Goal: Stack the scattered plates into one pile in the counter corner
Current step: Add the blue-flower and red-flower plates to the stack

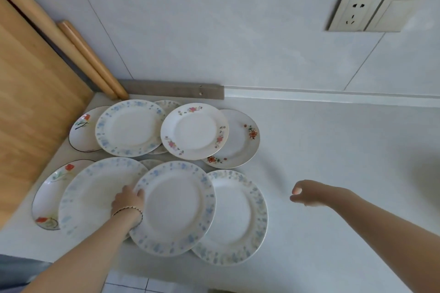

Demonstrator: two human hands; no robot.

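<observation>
Wall socket [354,12] above, wooden board [35,102] leaning left

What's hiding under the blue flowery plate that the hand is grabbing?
The gripped plate in the left hand lies over two other blue-flowered plates, the left plate and the right plate. Their covered edges are hidden; whether anything else lies beneath cannot be seen.

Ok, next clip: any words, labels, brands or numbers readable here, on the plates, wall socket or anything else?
No readable text anywhere in this view.
The blue-flowered plate gripped by the left hand, like the pink-flowered plate and the rest, carries only flower patterns.
The wall socket and the blank cover beside it show no lettering.
</observation>
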